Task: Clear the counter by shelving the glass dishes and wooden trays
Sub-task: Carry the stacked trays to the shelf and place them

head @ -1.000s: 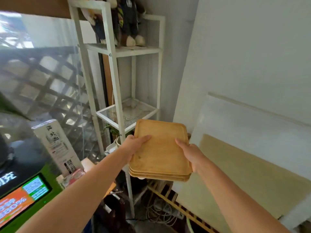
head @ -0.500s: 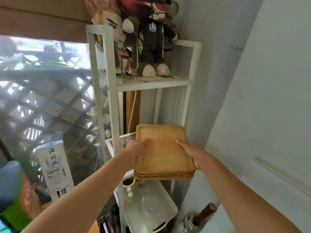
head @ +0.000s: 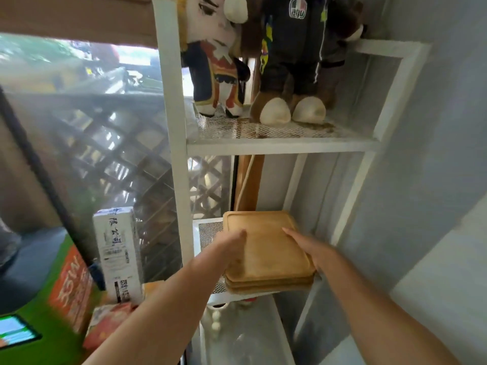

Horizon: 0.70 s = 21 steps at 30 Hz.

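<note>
Stack of three wooden trays (head: 266, 248) lies flat, its long axis running away from the person into the white rack (head: 175, 154), the far end turned slightly left. It sits over the middle mesh shelf (head: 208, 230), near end at the front rail; whether it rests on the mesh cannot be told. The trays are honey-coloured rectangles with rounded corners, each with a raised rim round a shallow flat well, edges aligned. Both hands hold the stack: the left hand (head: 224, 250), blurred, grips the left long edge with its thumb on top, and the right hand (head: 313, 248) clasps the right long edge. Two plush toys (head: 295, 61) stand on the shelf above.
</note>
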Each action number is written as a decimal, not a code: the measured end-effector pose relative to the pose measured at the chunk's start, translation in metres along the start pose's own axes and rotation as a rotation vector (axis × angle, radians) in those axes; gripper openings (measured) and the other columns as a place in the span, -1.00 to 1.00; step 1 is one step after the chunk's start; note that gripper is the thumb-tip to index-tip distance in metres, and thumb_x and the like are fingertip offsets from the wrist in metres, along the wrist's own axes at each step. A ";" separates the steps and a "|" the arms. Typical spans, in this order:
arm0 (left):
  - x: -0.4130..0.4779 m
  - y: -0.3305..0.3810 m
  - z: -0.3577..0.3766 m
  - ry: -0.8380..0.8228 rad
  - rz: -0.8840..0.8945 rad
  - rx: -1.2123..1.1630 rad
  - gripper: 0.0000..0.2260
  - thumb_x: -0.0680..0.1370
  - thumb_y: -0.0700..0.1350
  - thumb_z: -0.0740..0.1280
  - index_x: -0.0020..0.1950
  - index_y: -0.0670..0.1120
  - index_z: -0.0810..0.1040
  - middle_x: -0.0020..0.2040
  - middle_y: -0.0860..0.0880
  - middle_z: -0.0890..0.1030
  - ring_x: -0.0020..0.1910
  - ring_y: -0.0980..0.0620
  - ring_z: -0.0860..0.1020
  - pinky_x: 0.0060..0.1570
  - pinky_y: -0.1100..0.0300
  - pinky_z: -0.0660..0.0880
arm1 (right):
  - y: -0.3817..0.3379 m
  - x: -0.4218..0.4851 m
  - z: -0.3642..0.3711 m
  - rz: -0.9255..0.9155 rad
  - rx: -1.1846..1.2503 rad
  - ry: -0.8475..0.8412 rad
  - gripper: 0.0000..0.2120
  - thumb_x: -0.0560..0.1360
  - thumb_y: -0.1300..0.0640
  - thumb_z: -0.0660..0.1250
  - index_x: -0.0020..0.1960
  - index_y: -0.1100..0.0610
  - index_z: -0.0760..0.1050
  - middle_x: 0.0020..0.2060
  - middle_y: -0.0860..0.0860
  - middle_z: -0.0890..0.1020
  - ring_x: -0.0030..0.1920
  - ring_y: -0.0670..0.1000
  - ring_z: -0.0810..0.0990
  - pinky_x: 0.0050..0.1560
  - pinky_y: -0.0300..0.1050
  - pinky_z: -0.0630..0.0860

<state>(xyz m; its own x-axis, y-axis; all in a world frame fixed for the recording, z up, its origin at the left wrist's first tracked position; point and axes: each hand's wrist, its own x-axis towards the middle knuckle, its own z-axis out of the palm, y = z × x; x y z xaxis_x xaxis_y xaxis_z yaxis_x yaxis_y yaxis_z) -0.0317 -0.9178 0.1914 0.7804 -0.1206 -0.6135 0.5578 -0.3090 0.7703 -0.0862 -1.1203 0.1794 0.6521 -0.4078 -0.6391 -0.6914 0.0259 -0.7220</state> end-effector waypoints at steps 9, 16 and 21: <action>0.027 -0.002 -0.001 0.197 -0.051 0.034 -0.64 0.56 -0.05 0.30 0.25 -0.25 0.48 0.05 -0.19 0.57 0.03 -0.18 0.56 -0.01 0.00 0.59 | -0.009 0.041 0.018 -0.084 -0.010 -0.111 -0.21 0.45 -0.19 0.44 0.49 0.21 0.25 0.29 0.22 0.53 0.22 0.24 0.55 0.25 0.24 0.49; 0.038 -0.012 -0.001 0.362 0.053 0.258 -0.80 0.54 -0.02 0.28 -0.13 -0.15 0.44 0.05 -0.18 0.55 0.00 -0.12 0.52 0.08 0.01 0.56 | -0.015 0.045 0.032 -0.151 -0.116 -0.073 -0.32 0.50 -0.12 0.42 0.44 0.26 0.32 0.27 0.21 0.54 0.23 0.22 0.55 0.27 0.18 0.49; 0.040 -0.011 -0.002 0.389 0.021 0.318 -0.75 0.53 -0.08 0.26 0.10 -0.20 0.53 0.24 -0.25 0.45 0.15 -0.18 0.43 0.02 0.07 0.45 | -0.017 0.047 0.034 -0.159 -0.181 -0.021 -0.28 0.53 -0.16 0.37 0.49 0.25 0.24 0.35 0.20 0.47 0.30 0.22 0.48 0.23 0.06 0.46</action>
<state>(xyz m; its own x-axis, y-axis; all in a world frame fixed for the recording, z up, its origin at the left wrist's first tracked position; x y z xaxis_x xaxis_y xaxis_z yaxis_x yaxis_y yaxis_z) -0.0058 -0.9178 0.1588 0.8719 0.2119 -0.4416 0.4744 -0.5895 0.6538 -0.0334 -1.1094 0.1524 0.7625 -0.3746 -0.5275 -0.6224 -0.2018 -0.7563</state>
